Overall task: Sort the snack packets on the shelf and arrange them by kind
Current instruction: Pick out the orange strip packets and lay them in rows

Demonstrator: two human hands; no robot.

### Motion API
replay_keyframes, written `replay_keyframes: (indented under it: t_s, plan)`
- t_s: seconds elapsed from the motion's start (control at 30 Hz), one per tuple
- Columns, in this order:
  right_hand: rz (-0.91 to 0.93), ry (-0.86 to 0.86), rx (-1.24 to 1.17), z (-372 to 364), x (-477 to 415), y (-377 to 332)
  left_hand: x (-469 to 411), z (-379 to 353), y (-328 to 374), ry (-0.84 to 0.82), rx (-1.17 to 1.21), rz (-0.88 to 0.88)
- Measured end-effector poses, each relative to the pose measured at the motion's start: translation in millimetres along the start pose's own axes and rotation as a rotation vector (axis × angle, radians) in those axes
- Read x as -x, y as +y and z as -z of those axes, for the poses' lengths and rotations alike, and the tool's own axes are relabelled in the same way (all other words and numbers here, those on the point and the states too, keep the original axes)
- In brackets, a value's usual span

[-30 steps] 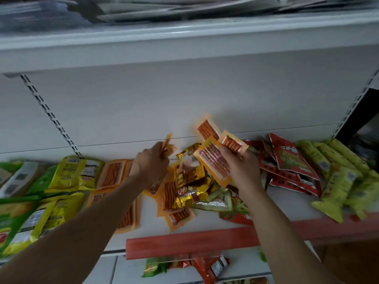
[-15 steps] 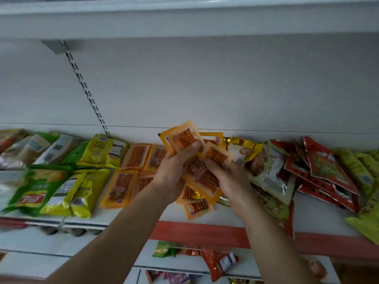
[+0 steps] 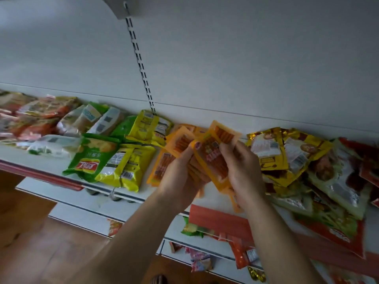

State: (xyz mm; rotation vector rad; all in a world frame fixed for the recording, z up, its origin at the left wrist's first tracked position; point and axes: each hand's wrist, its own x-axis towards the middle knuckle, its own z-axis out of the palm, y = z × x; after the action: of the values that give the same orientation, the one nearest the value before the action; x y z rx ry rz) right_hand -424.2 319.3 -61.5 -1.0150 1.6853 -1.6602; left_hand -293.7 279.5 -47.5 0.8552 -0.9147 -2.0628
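Head view: white shelf (image 3: 41, 163) against a pale back wall, with a slotted rail (image 3: 140, 66) running down the wall to shelf level. Just below and right of the rail's foot, both hands meet over the shelf front. Left hand (image 3: 180, 177) grips a fanned stack of orange packets (image 3: 213, 158), thumb pressed on top, fingers curled underneath. Right hand (image 3: 244, 169) pinches the frontmost packet of the same fan, thumb on its face, fingers behind. The fan is lifted clear of the shelf and tilted. Directly under the rail's foot, more loose orange packets (image 3: 160, 169) lie flat, partly hidden by the left hand. Left of the rail's foot: yellow packets (image 3: 131, 167), then a green packet (image 3: 92, 156), then pale and reddish bags, blurred. Well right of the rail: a heap of gold packets (image 3: 272, 152), with red packets (image 3: 369, 173) beyond at the frame edge. Below the rail, a red edge strip (image 3: 221, 220) fronts the shelf; a lower shelf (image 3: 217, 265) carries scattered small packets, kind not legible.
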Motion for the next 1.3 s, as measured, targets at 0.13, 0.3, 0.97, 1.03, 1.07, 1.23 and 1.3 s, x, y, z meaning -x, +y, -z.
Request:
replay_keyframes:
  t_s: [0.13,0.3,0.97,1.03,1.07,1.23,1.3]
  plan:
    - [0.094,0.059,0.282,-27.6,4.8,2.8,7.8,22.4,13.6,-0.067,0.027,0.059]
    - [0.327,0.114,0.538,-50.8,15.5,-3.9,18.4,52.1,31.6,-0.163,0.09,0.101]
    - [0.409,-0.125,0.723,-109.6,61.6,-37.2,21.9,129.3,81.2,-0.232,0.208,0.406]
    - [0.417,-0.092,0.73,-112.6,59.3,-39.2,19.3,129.6,85.1,-0.207,0.22,0.38]
    - [0.416,-0.057,0.7,-113.6,59.1,-38.6,17.7,129.2,86.3,-0.2,0.234,0.37]
    - [0.178,0.242,0.287,-100.8,62.0,-29.0,9.6,134.8,90.6,-0.032,0.396,0.272]
    - [0.058,0.422,0.225,-87.7,59.8,-20.1,7.7,139.8,92.3,0.013,0.402,0.216]
